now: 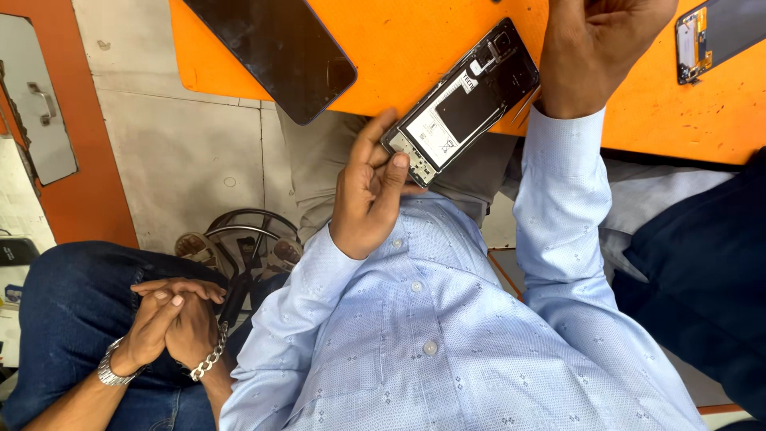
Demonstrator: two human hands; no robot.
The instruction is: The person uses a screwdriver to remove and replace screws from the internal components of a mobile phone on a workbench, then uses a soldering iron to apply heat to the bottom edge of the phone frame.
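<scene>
My left hand [369, 191] pinches only the lower corner of the opened phone [464, 100] at upper centre, half off the orange table [399, 48]; right hand [594, 48] closed around thin tweezers [523, 108]—slip likely, gouging exposed boards.

Orange table [415, 48]; black opened phone [463, 104]; pale blue dotted shirt [423, 335].

Left hand [369, 191] pinching, right hand [594, 48] curled
</scene>
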